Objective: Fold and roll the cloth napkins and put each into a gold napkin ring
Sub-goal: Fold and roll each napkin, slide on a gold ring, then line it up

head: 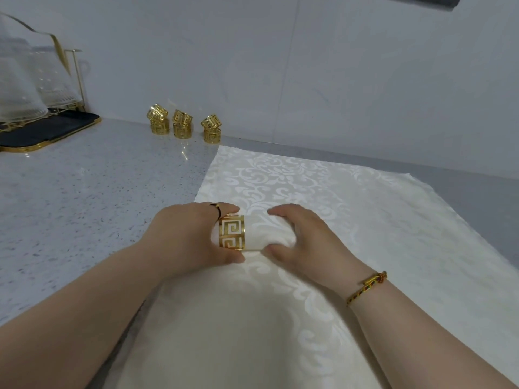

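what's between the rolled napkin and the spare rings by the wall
In the head view, part of the flat damask cloth, then bare speckled counter, lies between the rolled napkin and the spare rings.

Speckled grey countertop [84, 192] (glossy) meets pale tiled wall [309, 66].

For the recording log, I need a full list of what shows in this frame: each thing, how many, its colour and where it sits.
rolled napkin: one, cream, held between both hands above the flat cloth
ring on napkin: one, gold, near the roll's left end
spare rings: six, gold, three stacks of two by the back wall
flat cloth: one, cream with leaf pattern, spread on the counter
counter: one, speckled grey-white
rack: one, gold frame with dark tray, far left, clear glassware on it
bracelet: one, gold, right wrist
left hand: grips the ringed end, dark finger ring
right hand: grips the other end
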